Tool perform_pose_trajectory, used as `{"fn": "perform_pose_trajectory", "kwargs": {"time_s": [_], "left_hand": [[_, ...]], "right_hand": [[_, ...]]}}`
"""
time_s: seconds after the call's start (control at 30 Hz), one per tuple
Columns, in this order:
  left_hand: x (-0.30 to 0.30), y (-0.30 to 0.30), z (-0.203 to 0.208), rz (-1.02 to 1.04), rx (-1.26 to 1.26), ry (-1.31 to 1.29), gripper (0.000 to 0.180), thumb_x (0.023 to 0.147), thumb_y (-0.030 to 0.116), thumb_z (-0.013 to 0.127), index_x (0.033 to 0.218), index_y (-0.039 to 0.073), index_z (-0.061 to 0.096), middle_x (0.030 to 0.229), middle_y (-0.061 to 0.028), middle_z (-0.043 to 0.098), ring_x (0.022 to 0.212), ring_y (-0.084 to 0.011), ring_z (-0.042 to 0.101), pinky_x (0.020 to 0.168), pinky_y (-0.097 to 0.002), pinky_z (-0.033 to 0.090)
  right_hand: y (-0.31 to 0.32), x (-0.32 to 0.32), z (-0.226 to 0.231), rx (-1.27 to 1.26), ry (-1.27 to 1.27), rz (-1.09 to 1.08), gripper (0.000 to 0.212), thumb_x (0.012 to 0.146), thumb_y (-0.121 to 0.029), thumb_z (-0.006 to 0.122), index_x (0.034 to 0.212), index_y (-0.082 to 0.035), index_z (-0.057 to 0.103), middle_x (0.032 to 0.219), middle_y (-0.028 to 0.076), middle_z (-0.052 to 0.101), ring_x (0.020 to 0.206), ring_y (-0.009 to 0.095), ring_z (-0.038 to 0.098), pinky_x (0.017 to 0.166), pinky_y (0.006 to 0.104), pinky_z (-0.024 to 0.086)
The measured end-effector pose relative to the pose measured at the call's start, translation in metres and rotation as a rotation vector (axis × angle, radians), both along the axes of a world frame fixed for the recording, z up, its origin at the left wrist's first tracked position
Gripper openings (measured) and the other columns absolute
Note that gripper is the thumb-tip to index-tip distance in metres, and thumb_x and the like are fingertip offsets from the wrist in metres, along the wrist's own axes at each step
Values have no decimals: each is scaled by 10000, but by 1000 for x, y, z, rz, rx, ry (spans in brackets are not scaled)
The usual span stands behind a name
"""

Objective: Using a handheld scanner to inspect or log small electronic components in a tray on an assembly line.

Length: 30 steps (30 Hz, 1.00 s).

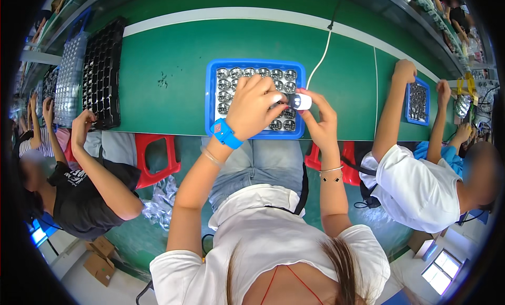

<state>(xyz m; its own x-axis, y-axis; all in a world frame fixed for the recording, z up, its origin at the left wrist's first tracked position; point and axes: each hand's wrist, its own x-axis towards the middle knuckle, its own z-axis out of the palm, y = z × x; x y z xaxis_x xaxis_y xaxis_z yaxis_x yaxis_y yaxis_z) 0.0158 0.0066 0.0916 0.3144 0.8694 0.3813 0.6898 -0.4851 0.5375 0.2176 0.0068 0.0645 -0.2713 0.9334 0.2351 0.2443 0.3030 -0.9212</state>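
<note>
Both hands meet over the near right corner of the blue tray. Left hand and right hand jointly grip a small white handheld tool, white cable trailing off across the green tabletop. Tool tip hidden by left fingers; round silver parts too small to identify.

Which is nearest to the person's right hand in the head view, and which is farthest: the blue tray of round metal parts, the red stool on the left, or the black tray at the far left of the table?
From the right hand:
1. Blue tray, directly beside it, centre of the table.
2. Red stool, lower left, under the table edge.
3. Black tray, far left on the table.
</note>
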Motion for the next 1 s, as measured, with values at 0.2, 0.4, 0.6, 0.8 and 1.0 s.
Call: {"fn": "perform_pose_trajectory", "kwargs": {"time_s": [0.2, 0.4, 0.6, 0.8, 1.0], "left_hand": [[-4, 8, -12, -25, 75, 81, 66, 739, 187, 729, 758, 140, 686, 749, 14, 492, 778, -182, 483, 737, -342, 331], [-3, 11, -14, -26, 62, 77, 84, 739, 200, 728, 790, 142, 695, 756, 9, 499, 794, -189, 491, 738, -339, 338], [-7, 25, -22, 68, 66, 165, 114, 751, 195, 719, 854, 151, 704, 780, 1, 514, 822, -197, 495, 733, -343, 337], [-5, 24, -11, -5, 61, 47, 89, 742, 168, 720, 823, 148, 691, 779, 3, 513, 813, -195, 497, 744, -343, 340], [-6, 27, -15, 0, 107, 107, 56, 754, 185, 715, 770, 143, 683, 764, 6, 506, 797, -193, 496, 740, -340, 336]], "right_hand": [[-1, 0, -19, -164, 463, -264, 395, 928, -132, 595, 1282, 8, 491, 1155, 70, 581, 1062, 152, 549, 957, 300, 406], [9, 7, -7, -115, 421, -248, 410, 901, -91, 629, 1270, 26, 494, 1163, 88, 594, 1063, 171, 566, 955, 307, 423], [17, 1, -8, -70, 284, -118, 392, 894, -87, 636, 1253, 21, 524, 1174, 88, 595, 1094, 179, 551, 978, 321, 402], [25, -7, 0, 56, -41, -19, 348, 827, -16, 648, 1171, 11, 605, 1159, 98, 626, 1081, 175, 561, 967, 299, 406], [20, -9, -16, -163, 408, -188, 391, 918, -119, 611, 1271, 12, 505, 1159, 82, 593, 1076, 164, 553, 962, 307, 408]]}}
